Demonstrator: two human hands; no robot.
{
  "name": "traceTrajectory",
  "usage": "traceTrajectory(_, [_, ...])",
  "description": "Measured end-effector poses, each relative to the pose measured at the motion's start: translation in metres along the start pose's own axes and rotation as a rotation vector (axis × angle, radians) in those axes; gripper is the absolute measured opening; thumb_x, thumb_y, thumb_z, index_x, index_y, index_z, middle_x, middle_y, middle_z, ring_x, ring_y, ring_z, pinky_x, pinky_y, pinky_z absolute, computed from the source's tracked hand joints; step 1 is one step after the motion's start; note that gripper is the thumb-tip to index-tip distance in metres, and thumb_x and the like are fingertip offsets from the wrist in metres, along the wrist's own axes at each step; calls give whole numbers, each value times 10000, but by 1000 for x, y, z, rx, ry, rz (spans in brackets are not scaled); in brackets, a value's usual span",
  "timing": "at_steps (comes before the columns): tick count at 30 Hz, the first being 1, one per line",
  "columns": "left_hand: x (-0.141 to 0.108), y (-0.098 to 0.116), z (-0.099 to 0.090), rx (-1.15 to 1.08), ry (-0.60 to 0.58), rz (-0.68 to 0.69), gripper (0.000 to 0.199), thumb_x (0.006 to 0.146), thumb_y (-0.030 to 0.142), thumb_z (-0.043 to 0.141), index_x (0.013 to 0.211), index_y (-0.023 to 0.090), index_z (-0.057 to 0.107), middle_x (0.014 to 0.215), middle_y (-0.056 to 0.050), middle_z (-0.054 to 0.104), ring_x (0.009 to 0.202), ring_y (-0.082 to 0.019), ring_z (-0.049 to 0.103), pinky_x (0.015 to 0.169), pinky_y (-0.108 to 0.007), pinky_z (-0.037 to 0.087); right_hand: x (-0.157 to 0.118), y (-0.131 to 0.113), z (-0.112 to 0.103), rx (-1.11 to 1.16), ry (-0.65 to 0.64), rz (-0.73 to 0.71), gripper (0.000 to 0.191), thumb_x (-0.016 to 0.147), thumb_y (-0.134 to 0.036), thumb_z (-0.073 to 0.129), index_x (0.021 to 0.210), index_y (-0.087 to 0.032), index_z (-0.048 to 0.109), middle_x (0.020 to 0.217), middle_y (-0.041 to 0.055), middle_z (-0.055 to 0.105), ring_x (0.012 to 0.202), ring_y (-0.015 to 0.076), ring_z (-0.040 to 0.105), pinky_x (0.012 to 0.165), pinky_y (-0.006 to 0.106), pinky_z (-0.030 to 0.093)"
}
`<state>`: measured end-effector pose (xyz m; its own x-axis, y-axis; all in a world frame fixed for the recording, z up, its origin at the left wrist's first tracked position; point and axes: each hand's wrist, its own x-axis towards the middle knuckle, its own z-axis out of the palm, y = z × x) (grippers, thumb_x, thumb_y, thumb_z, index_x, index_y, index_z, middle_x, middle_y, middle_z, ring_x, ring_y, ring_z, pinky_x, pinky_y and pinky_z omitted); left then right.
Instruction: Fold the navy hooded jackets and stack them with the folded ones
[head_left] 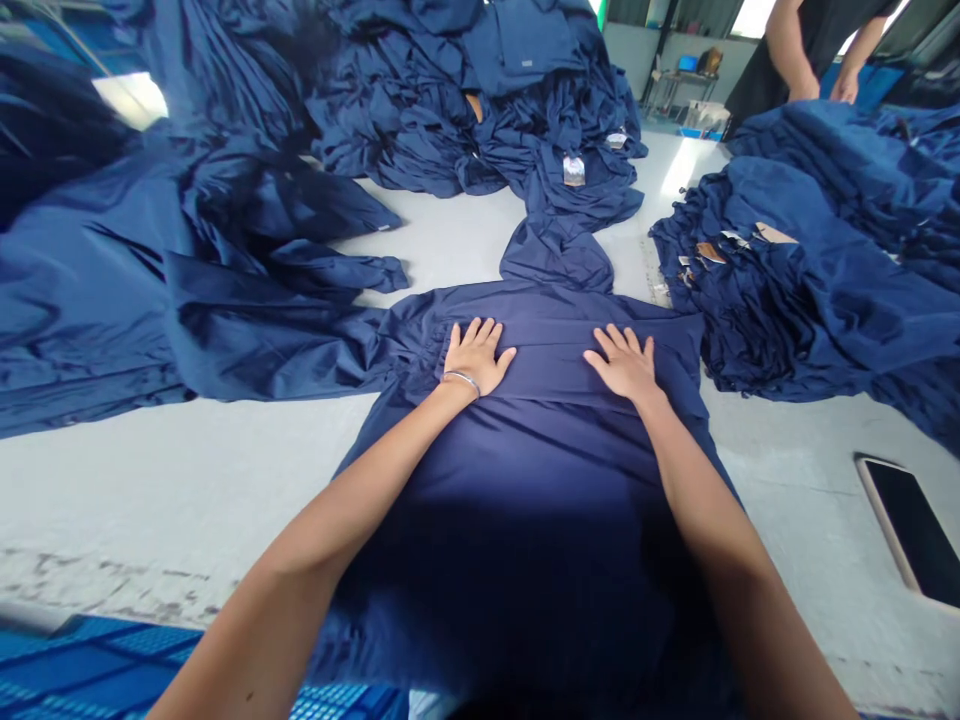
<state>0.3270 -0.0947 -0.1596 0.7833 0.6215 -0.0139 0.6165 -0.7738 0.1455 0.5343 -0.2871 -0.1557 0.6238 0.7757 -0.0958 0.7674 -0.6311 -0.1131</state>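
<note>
**Fig. 1. Left hand (477,360) and right hand (624,365) flat on a navy hooded jacket (540,530)**

From my remote view, the jacket lies mid-table, hood toward the far edge, body reaching the near edge. The fingers (472,332) of both hands are spread wide, holding nothing. Risks: a sideways push could wrinkle the cloth or drag it into the heaped jackets (817,270) on the right, and a sleeve swept rightward could knock the phone (911,530) off the table (172,490).

We look out from a camera worn on the person's head, facing forward and down, close above the navy garment (525,520), with the white work table (187,480) stretching ahead beyond it.
</note>
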Motion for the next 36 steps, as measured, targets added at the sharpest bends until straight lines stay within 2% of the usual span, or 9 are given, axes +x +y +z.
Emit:
traceTrajectory(7, [0, -26, -12, -51, -24, 40, 634, 1045, 471, 375, 1607, 181, 403, 1711, -89, 281, 1603, -302, 199, 1304, -536, 177, 2, 21, 3, 62, 38, 150, 746, 1029, -648, 235, 1656, -254, 326, 1748, 38, 193, 1606, 361, 139, 1250, 708, 99])
traceTrajectory(9, [-9, -61, -27, -80, 185, -20, 626, 997, 445, 483, 1562, 175, 457, 1686, -121, 328, 1584, -326, 243, 1291, -540, 226, 2, 21, 5, 69, 57, 141, 748, 1027, -646, 239, 1646, -240, 349, 1742, 48, 218, 1601, 365, 157, 1245, 717, 112])
traceTrajectory(14, [-64, -183, -72, -37, 983, -435, 873, 833, 422, 672, 1561, 57, 360, 1545, -233, 434, 1451, -392, 399, 1236, -638, 299, 5, 20, 8, 55, 73, 153, 751, 1028, -636, 233, 1633, -216, 377, 1735, 59, 244, 1593, 364, 184, 1252, 706, 143])
traceTrajectory(16, [-85, -227, -84, -20, 1078, -559, 938, 810, 583, 674, 1578, 144, 362, 1578, -178, 421, 1448, -437, 389, 1180, -732, 298, 6, 19, 9, 49, 82, 159, 750, 1027, -629, 234, 1628, -207, 387, 1730, 69, 258, 1587, 371, 200, 1251, 703, 160])
traceTrajectory(21, [-90, -281, -109, -179, 729, -756, 863, 782, 940, 331, 1012, 215, 737, 1385, -88, 651, 1431, -517, 409, 1028, -806, 345, 7, 16, 13, 46, 116, 156, 738, 1028, -614, 239, 1612, -200, 415, 1715, 95, 295, 1574, 378, 231, 1245, 700, 180])
traceTrajectory(25, [-68, -245, -154, -184, 780, -618, 668, 837, 874, 377, 968, 308, 708, 1247, -80, 736, 1441, -444, 457, 1065, -727, 388, 7, 17, 14, 55, 120, 148, 749, 1027, -621, 227, 1607, -192, 424, 1714, 97, 294, 1575, 377, 225, 1240, 695, 187])
traceTrajectory(29, [-46, -138, -194, -125, 770, -408, 592, 905, 747, 494, 1076, 228, 721, 1228, -139, 737, 1433, -445, 464, 1078, -654, 380, 7, 18, 16, 47, 127, 137, 749, 1031, -614, 212, 1615, -190, 409, 1712, 106, 298, 1571, 376, 229, 1235, 690, 189])
traceTrajectory(33, [-27, -21, -175, -210, 482, -227, 687, 911, 642, 600, 1252, 50, 665, 1254, -282, 691, 1289, -468, 594, 1079, -636, 434, 7, 19, 19, 57, 134, 128, 739, 1035, -605, 219, 1613, -185, 407, 1711, 115, 298, 1570, 373, 223, 1235, 685, 184])
traceTrajectory(36, [-15, 21, -137, -518, 49, 54, 706, 885, 669, 651, 1299, 98, 680, 1371, -188, 674, 1351, -364, 589, 1147, -422, 455, 6, 19, 18, 67, 133, 127, 728, 1036, -601, 227, 1610, -191, 411, 1710, 113, 299, 1568, 369, 222, 1237, 679, 177])
